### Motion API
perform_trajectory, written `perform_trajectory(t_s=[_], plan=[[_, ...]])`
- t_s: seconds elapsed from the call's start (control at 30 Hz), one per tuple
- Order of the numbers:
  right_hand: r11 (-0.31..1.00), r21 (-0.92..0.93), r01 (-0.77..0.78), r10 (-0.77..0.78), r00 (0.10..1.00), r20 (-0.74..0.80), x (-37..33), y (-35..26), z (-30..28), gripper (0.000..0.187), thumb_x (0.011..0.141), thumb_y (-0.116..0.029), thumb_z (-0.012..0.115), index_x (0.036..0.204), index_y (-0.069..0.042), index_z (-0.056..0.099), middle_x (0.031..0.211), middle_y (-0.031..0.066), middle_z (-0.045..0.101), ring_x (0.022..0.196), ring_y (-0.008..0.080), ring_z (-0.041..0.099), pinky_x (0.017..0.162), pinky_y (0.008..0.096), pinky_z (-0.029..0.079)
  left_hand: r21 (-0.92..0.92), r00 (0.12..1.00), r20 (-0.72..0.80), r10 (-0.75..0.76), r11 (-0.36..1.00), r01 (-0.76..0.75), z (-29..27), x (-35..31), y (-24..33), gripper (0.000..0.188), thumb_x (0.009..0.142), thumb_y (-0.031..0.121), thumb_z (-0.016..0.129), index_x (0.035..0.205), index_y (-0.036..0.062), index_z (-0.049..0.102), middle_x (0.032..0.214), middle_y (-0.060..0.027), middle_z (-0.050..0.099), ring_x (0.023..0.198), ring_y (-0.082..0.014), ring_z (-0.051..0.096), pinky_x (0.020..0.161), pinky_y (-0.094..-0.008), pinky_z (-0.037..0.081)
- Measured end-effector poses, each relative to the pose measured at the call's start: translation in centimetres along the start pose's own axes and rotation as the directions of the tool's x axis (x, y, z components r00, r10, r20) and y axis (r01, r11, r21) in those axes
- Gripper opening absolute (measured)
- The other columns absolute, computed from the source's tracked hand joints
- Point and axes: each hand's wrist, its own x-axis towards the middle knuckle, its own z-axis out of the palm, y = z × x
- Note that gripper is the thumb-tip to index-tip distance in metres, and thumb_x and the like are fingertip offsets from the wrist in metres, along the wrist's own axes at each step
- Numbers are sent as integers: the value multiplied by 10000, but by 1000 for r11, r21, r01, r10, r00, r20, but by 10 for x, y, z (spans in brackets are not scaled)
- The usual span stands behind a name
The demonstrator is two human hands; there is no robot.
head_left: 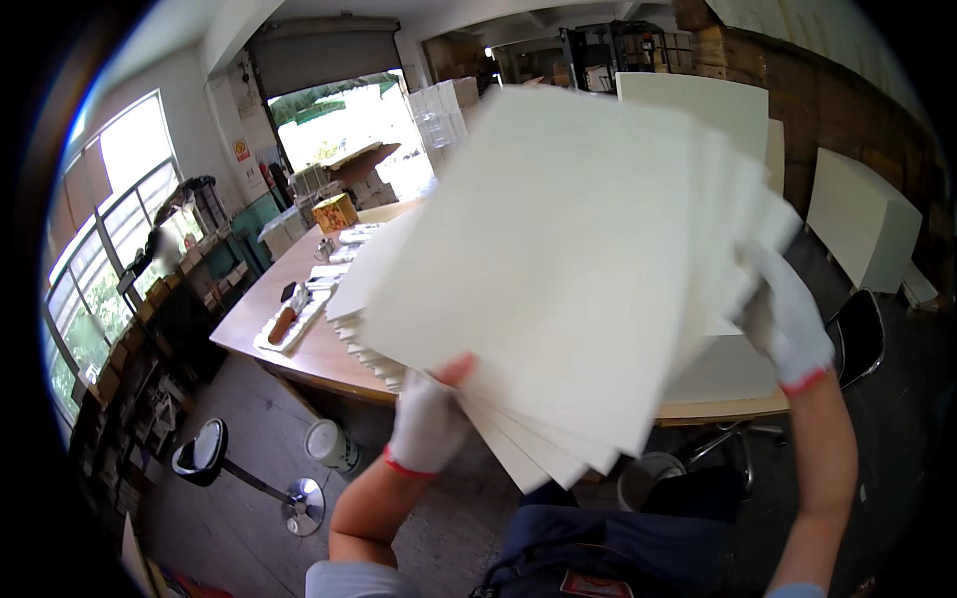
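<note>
1. Here, in the head view, you are holding a fanned bundle of large white sheets (538, 269) in front of you, tilted over the table (249, 324).
2. Your gloved left hand (429, 426) is gripping the bundle's lower-left edge, one blurred digit lying over the top sheet.
3. Your gloved right hand (795, 317) is grasping the bundle's right side; its fingers are blurring.
4. Layered white sheets (363, 351) are lying on the table, beside the bundle's left edge.
5. A bucket (332, 448) and a stool (203, 450) are standing on the floor to your left.
</note>
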Motion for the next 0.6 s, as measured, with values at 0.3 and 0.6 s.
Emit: perform_trajectory(t_s=[0.3,0.6], plan=[[983,-161,-87,143,912,385,80,137,229,427,937,-394,642,1147,-24,607,908,49,592,798,151,574,686,311,483,-135,887,-410,212,948,-289,-90,137,83,321,952,91,568,1259,-4,573,1273,-148,588,1156,-312,605,1031,-449,506],[933,67,-355,316,892,324,103,174,228,374,969,-300,622,1178,6,572,1095,132,633,859,254,684,613,372,586,-158,923,-384,-2,985,-64,-132,151,60,367,972,16,527,1332,20,461,1309,-157,531,1231,-343,546,1050,-545,489]])
